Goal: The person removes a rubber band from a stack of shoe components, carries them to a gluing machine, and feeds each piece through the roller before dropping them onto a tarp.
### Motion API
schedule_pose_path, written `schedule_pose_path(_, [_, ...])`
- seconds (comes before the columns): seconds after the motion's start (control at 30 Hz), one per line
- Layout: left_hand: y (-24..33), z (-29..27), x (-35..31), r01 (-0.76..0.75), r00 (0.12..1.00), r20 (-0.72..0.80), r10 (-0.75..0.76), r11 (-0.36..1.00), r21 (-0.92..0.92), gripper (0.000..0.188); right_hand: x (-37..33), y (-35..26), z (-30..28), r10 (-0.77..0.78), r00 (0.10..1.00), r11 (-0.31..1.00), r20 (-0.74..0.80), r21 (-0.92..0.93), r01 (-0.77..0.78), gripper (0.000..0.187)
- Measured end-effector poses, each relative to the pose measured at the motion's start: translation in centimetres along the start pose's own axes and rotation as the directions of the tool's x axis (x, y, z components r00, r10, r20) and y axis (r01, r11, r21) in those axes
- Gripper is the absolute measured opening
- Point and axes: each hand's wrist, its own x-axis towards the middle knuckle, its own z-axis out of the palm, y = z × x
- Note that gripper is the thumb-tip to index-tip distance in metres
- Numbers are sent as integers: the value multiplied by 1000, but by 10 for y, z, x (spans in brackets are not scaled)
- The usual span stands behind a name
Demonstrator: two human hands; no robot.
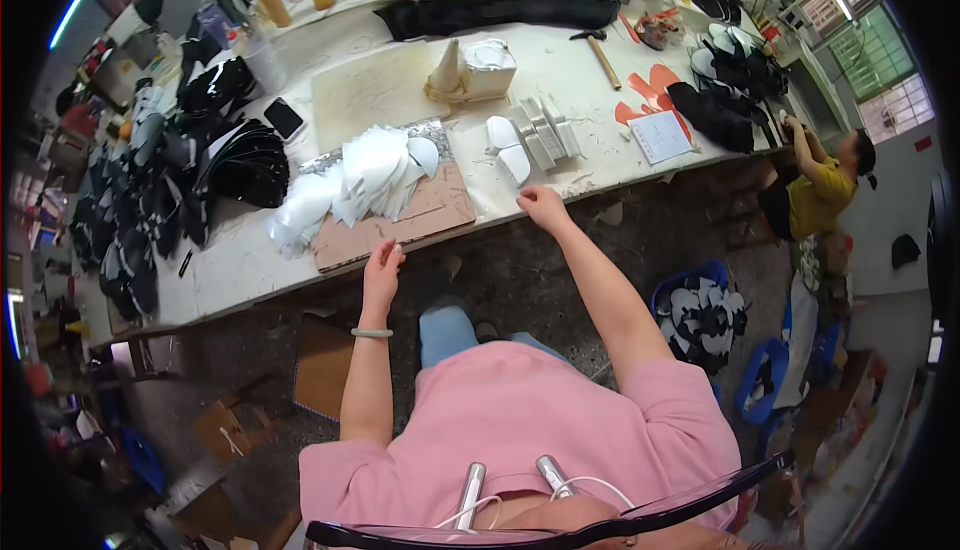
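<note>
My left hand [382, 270] is raised by the front edge of a brown board [430, 200], its fingers curled together around something too small to make out. A fanned stack of thin white curved pieces [375, 175] lies on that board. Over the table's front edge is my right hand [545, 210], thumb and fingers closed in a pinch; whatever is between them is hidden. Just beyond its fingertips lie small white rounded pieces [514, 164], beside grey metal blocks [545, 132].
Black cut pieces [245, 165] and a phone [284, 118] are on the left. Farther back stand a glue-stained block [490, 70] and a hammer [604, 62]. A paper sheet [660, 137] lies right. A person in yellow [825, 185] works at the far right, beyond a blue basket [700, 315].
</note>
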Motion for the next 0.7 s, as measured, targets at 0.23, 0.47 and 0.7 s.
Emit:
schedule_pose_path(0.23, [71, 35, 78, -135, 936, 347, 58, 970, 202, 38, 93, -33, 1, -128, 895, 904, -427, -421, -71, 62])
schedule_pose_path(0.47, [90, 21, 116, -134, 836, 542, -88, 925, 357, 36, 117, -65, 8, 64, 878, 857, -474, -424, -292, 76])
schedule_pose_path(0.7, [105, 73, 169, 179, 726, 641, -248, 969, 172, 45, 81, -84, 0, 137, 964, 870, -229, 493, -7, 70])
